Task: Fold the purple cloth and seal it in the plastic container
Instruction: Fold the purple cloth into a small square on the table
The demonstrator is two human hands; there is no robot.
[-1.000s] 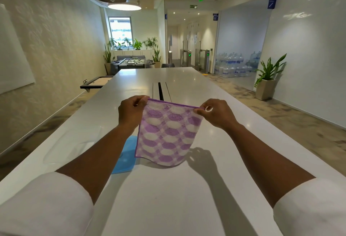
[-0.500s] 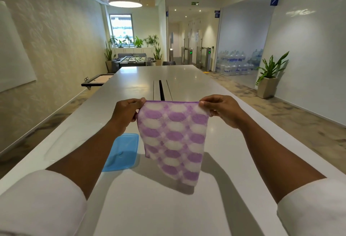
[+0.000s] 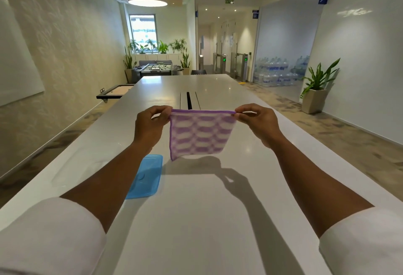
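The purple and white patterned cloth hangs in the air above the long white table, stretched flat between my hands. My left hand pinches its top left corner and my right hand pinches its top right corner. Its lower edge swings free and looks blurred. A blue plastic lid lies flat on the table below my left forearm, partly hidden by the arm. A clear plastic container is faintly visible on the table, left of the lid.
A dark cable slot runs along the table's middle beyond the cloth. The table's left and right edges drop to the floor. A potted plant stands by the right wall.
Both hands have moved apart and pulled the cloth's top edge taut. The cloth's hanging part has swung up and away from me.
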